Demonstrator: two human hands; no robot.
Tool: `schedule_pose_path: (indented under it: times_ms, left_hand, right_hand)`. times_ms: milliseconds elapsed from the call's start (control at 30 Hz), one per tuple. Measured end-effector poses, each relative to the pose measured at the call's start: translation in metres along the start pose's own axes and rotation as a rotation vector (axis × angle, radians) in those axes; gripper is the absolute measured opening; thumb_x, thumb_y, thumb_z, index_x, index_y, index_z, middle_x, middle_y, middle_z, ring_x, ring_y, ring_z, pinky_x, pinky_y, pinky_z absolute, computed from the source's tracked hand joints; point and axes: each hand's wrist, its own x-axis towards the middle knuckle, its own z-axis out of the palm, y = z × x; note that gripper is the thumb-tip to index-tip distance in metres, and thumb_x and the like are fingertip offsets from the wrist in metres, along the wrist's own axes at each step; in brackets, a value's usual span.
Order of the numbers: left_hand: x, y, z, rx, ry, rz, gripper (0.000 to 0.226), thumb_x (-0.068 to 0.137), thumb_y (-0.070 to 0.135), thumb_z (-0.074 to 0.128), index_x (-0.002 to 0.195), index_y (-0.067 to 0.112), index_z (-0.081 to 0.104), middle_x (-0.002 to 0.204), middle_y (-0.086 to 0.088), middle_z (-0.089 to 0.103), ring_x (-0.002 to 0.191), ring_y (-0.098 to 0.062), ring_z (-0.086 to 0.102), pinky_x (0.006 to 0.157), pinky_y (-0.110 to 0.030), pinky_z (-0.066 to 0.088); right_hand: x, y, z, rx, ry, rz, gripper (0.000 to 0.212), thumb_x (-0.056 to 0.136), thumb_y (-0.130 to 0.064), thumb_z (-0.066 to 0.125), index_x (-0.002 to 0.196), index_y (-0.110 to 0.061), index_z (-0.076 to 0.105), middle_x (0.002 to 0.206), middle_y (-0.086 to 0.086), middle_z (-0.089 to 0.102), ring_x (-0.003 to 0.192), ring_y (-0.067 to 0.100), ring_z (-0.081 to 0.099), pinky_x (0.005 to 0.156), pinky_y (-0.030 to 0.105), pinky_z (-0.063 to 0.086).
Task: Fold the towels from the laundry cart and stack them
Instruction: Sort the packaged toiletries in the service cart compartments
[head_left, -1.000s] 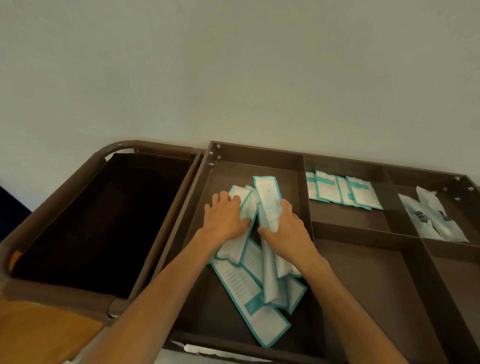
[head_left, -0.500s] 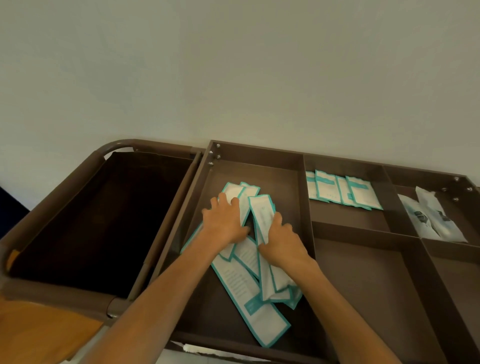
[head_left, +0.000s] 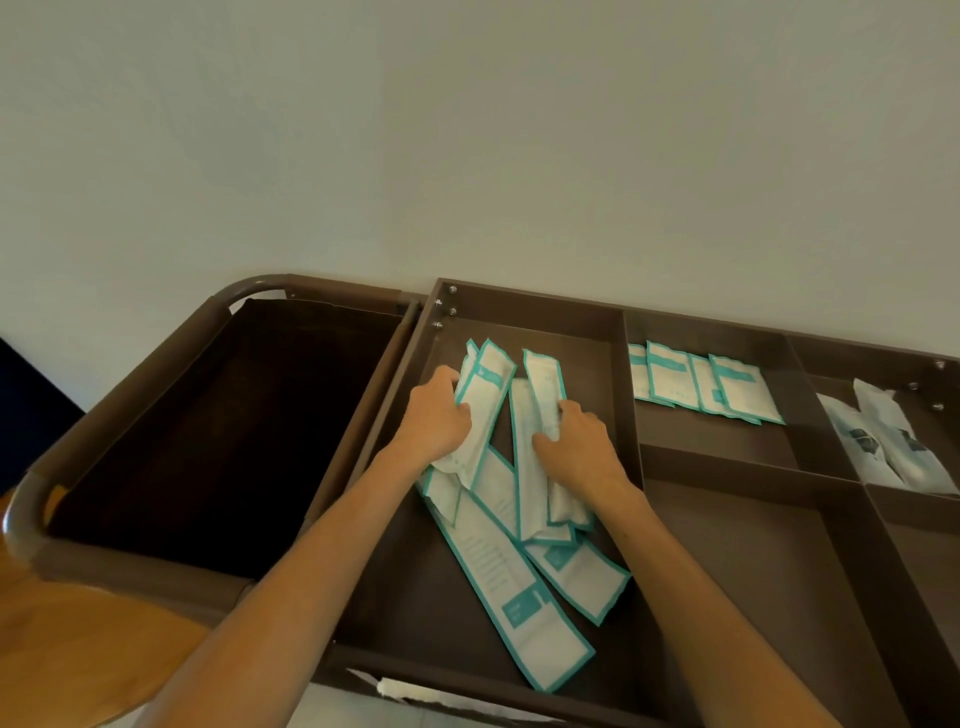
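left hand (head_left: 436, 415), right hand (head_left: 576, 447) parted, gripping packets (head_left: 519, 587); brown tray (head_left: 415, 597), pale wall (head_left: 467, 156).

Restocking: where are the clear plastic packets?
Head view, far right: the clear plastic packets lie in a rear compartment of the brown tray, right of the short teal-edged sachets.

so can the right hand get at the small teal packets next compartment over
Probably yes: the small packets lie uncovered just beyond a low divider, but the right hand is gripping long packets.

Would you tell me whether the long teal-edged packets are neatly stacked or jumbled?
Jumbled: the packets overlap at differing angles, the left hand and right hand each gripping some.
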Motion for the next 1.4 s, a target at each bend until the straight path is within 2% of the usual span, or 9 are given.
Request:
schedule_pose_path:
  times_ms: [133, 233, 367, 500, 667, 933, 1167, 1300, 1400]
  left_hand:
    - [0.0, -0.007, 0.006, 0.066, -0.052, -0.049, 0.031, 0.095, 0.014, 0.05, 0.126, 0.011, 0.042, 0.119, -0.01, 0.057, 0.087, -0.016, 0.052, 0.058, -0.022, 0.039]
    - [0.002, -0.009, 0.006, 0.143, -0.043, -0.078, 0.033, 0.096, 0.017, 0.05, 0.126, 0.011, 0.041, 0.121, -0.012, 0.056, 0.095, -0.023, 0.057, 0.068, -0.029, 0.045]
    - [0.003, -0.011, 0.005, 0.126, -0.073, -0.104, 0.038, 0.095, 0.02, 0.054, 0.129, 0.009, 0.042, 0.128, -0.012, 0.055, 0.108, -0.026, 0.059, 0.079, -0.033, 0.05]
    - [0.0, -0.009, 0.008, 0.073, -0.079, -0.11, 0.039, 0.094, 0.022, 0.057, 0.128, 0.011, 0.043, 0.127, -0.009, 0.056, 0.103, -0.022, 0.061, 0.073, -0.029, 0.049]
    - [-0.002, -0.007, 0.014, 0.061, -0.082, -0.087, 0.054, 0.088, 0.029, 0.067, 0.129, 0.012, 0.037, 0.126, -0.008, 0.056, 0.106, -0.022, 0.061, 0.079, -0.03, 0.052]
    - [-0.006, -0.008, 0.014, -0.036, -0.097, -0.058, 0.063, 0.088, 0.021, 0.068, 0.137, 0.016, 0.03, 0.132, -0.007, 0.053, 0.114, -0.023, 0.058, 0.085, -0.033, 0.05]
    - [-0.007, 0.001, 0.011, -0.088, -0.036, -0.009, 0.053, 0.085, 0.024, 0.07, 0.129, 0.013, 0.044, 0.125, -0.004, 0.058, 0.114, -0.02, 0.056, 0.089, -0.032, 0.046]
    - [-0.012, 0.02, 0.011, -0.23, -0.028, -0.004, 0.041, 0.085, 0.024, 0.07, 0.119, 0.018, 0.048, 0.117, 0.0, 0.061, 0.106, -0.017, 0.06, 0.091, -0.038, 0.051]
    - [-0.02, 0.041, 0.015, -0.339, -0.03, 0.015, 0.036, 0.085, 0.023, 0.07, 0.113, 0.022, 0.046, 0.111, 0.004, 0.06, 0.101, -0.014, 0.06, 0.084, -0.034, 0.052]
  right_hand:
    - [0.004, 0.004, -0.005, -0.038, 0.074, -0.023, 0.02, 0.097, -0.02, 0.037, 0.095, -0.004, 0.049, 0.107, 0.021, 0.058, 0.09, 0.03, 0.052, 0.069, 0.034, 0.037]
    - [0.005, 0.005, -0.012, -0.055, 0.091, -0.035, 0.017, 0.098, -0.015, 0.035, 0.085, -0.006, 0.042, 0.098, 0.019, 0.055, 0.086, 0.029, 0.047, 0.068, 0.033, 0.031]
    - [0.005, 0.006, -0.016, -0.028, 0.086, -0.057, 0.013, 0.097, -0.012, 0.04, 0.101, -0.001, 0.048, 0.109, 0.018, 0.055, 0.089, 0.026, 0.048, 0.069, 0.03, 0.033]
    - [0.003, 0.009, -0.011, 0.017, 0.035, 0.009, 0.027, 0.098, -0.018, 0.042, 0.121, -0.003, 0.042, 0.122, 0.017, 0.054, 0.094, 0.028, 0.057, 0.073, 0.035, 0.047]
    - [-0.003, 0.001, 0.002, -0.181, -0.018, 0.07, 0.075, 0.083, -0.055, 0.063, 0.135, -0.009, 0.033, 0.131, 0.012, 0.044, 0.117, 0.031, 0.052, 0.092, 0.04, 0.045]
    - [-0.009, -0.015, 0.013, -0.149, 0.005, 0.022, 0.046, 0.088, -0.02, 0.062, 0.124, -0.008, 0.037, 0.122, 0.015, 0.054, 0.11, 0.034, 0.056, 0.082, 0.037, 0.045]
    - [-0.016, -0.005, -0.005, 0.153, 0.051, -0.026, 0.061, 0.086, -0.017, 0.061, 0.139, -0.015, 0.031, 0.125, 0.011, 0.052, 0.103, 0.026, 0.055, 0.079, 0.033, 0.047]
    - [-0.025, -0.001, -0.025, 0.258, 0.168, -0.089, 0.059, 0.084, -0.013, 0.062, 0.137, -0.014, 0.037, 0.122, 0.006, 0.055, 0.098, 0.017, 0.056, 0.075, 0.017, 0.043]
    - [-0.035, 0.007, -0.043, 0.329, 0.213, -0.108, 0.057, 0.086, -0.011, 0.062, 0.137, -0.014, 0.037, 0.11, -0.004, 0.051, 0.081, 0.002, 0.048, 0.055, 0.001, 0.037]
